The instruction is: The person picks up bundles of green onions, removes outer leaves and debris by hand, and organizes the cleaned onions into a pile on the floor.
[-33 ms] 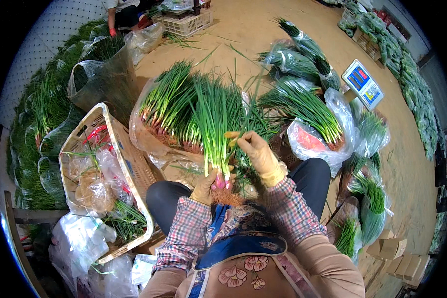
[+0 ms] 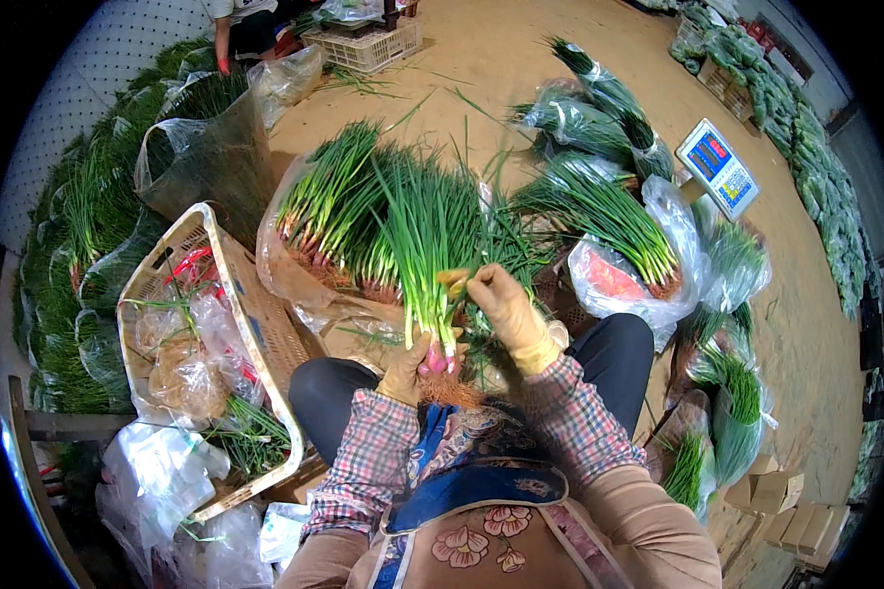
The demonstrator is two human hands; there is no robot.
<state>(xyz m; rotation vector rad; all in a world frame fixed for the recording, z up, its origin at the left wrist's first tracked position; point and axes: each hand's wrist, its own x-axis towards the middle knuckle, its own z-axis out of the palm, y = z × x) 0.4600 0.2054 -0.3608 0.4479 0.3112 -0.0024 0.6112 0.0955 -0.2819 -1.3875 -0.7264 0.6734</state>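
A bunch of spring onions (image 2: 427, 265) stands upright before me, with pinkish bulbs and brown roots at the bottom. My left hand (image 2: 404, 373), in a yellowish glove, is wrapped round its lower stalks just above the roots. On the bunch's right side is my right hand (image 2: 506, 306), gloved too, its fingers pinched together beside the stalks. Something yellowish shows at those fingertips; whether it is a withered leaf or part of the glove is unclear. Behind the bunch, more spring onions (image 2: 339, 216) lie in a row on a plastic sheet (image 2: 275, 240).
At the left stands a crate (image 2: 290, 432) with plastic bags. To the right, spring onions (image 2: 609, 221) lie by a scale with a display (image 2: 719, 169). Bagged bundles (image 2: 737, 412) and small cartons (image 2: 805, 520) sit further right. Another person's hand (image 2: 223, 66) shows at the far left.
My right hand has shifted slightly down and left, its fingertips lower against the stalks. The left hand keeps its hold on the spring onions.
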